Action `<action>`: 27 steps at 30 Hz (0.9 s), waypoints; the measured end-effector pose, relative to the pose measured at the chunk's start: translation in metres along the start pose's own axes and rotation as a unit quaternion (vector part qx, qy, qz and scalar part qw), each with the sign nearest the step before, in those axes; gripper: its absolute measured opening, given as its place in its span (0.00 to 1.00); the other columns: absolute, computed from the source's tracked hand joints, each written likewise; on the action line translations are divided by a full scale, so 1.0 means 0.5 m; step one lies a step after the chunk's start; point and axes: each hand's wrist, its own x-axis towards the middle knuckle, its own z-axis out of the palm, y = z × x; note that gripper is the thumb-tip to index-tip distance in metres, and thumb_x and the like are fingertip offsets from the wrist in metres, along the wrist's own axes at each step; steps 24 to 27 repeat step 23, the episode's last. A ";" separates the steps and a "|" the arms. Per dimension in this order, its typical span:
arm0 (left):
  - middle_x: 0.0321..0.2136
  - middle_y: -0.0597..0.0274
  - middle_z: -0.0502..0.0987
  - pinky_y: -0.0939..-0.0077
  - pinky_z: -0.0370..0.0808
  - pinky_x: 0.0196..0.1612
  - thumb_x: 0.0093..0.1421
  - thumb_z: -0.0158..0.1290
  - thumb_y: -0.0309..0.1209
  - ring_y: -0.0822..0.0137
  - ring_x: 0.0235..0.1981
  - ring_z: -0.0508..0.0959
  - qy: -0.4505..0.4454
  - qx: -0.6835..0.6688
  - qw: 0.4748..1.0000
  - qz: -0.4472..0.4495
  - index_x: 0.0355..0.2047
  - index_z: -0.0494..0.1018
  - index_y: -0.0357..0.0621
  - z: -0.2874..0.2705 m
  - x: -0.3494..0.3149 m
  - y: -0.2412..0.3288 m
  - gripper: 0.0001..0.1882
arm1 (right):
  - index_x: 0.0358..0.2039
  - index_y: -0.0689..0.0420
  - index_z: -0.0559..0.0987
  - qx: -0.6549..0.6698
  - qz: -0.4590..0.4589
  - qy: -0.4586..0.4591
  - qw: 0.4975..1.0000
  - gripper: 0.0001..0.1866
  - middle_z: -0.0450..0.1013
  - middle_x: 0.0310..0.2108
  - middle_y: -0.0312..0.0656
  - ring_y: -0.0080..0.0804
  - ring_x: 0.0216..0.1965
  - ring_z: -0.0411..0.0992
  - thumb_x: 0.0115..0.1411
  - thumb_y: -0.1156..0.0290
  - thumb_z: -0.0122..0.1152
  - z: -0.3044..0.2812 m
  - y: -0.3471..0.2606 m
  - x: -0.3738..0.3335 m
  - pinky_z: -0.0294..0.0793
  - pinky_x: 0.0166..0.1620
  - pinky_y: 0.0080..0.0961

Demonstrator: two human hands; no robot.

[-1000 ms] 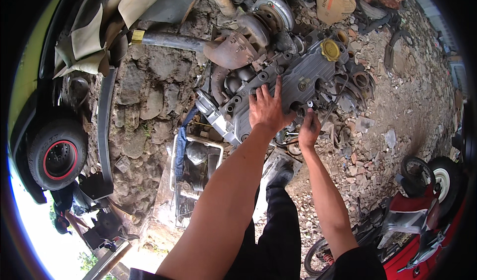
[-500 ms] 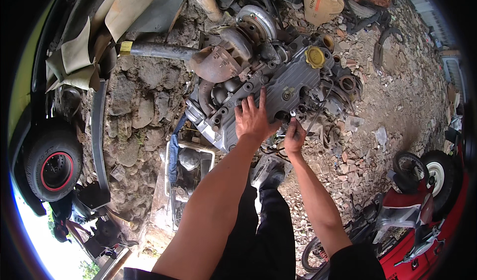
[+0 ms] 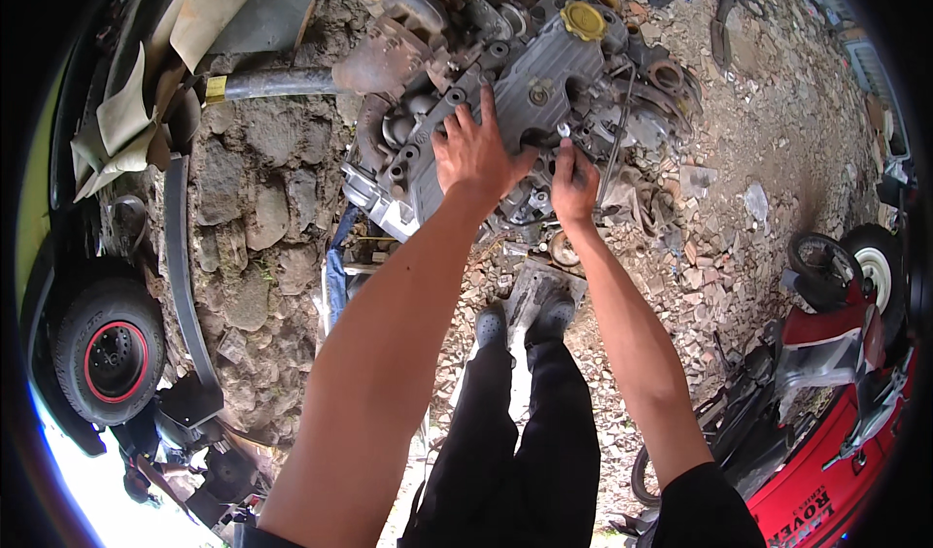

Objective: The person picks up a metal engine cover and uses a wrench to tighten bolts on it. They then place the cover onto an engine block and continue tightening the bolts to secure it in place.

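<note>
A grey ribbed valve cover tops the dirty engine in front of me, with a yellow oil filler cap at its far right end. My left hand lies on the cover with its fingers spread, holding nothing. Beside the cover's near right edge, my right hand is closed around a wrench; only the wrench's shiny end shows above the thumb. The rest of the tool is hidden in the fist. A rusty exhaust manifold sits along the engine's left side.
Rubble and broken stone cover the ground on the right. A spare wheel with a red-ringed rim is at far left, near a grey pipe. A motorcycle stands at lower right beside a red panel.
My view has tilted down, so the engine appears higher and both my shoes show. Both hands keep nearly the same places on the engine, the right still gripping the wrench.
</note>
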 end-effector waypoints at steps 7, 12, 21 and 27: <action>0.61 0.42 0.65 0.54 0.65 0.61 0.50 0.59 0.63 0.48 0.62 0.66 0.121 0.036 0.991 0.034 0.71 0.52 0.43 0.042 0.006 -0.020 0.57 | 0.33 0.66 0.79 0.024 0.063 0.003 0.998 0.29 0.73 0.24 0.59 0.54 0.29 0.72 0.70 0.49 0.48 -0.006 -0.037 -0.003 0.70 0.40 0.40; 0.64 0.43 0.64 0.55 0.64 0.63 0.51 0.56 0.67 0.47 0.66 0.64 0.185 0.015 0.980 0.071 0.70 0.55 0.43 0.082 -0.002 -0.038 0.56 | 0.34 0.68 0.79 0.012 0.026 0.026 0.999 0.33 0.76 0.29 0.61 0.61 0.36 0.73 0.70 0.45 0.42 -0.005 0.009 0.002 0.70 0.45 0.44; 0.70 0.49 0.58 0.54 0.57 0.69 0.54 0.55 0.65 0.44 0.69 0.59 0.078 0.039 0.994 0.073 0.71 0.54 0.51 0.061 -0.059 -0.045 0.52 | 0.52 0.70 0.77 0.005 -0.022 0.001 1.000 0.40 0.76 0.50 0.61 0.52 0.54 0.73 0.69 0.40 0.41 -0.005 0.039 -0.003 0.67 0.57 0.38; 0.70 0.50 0.57 0.56 0.58 0.69 0.53 0.54 0.67 0.46 0.71 0.54 0.133 0.037 0.985 0.103 0.70 0.55 0.52 0.091 -0.048 -0.043 0.52 | 0.52 0.71 0.76 -0.007 -0.054 0.036 0.998 0.39 0.75 0.51 0.62 0.53 0.55 0.72 0.69 0.42 0.41 -0.012 0.038 -0.013 0.67 0.58 0.38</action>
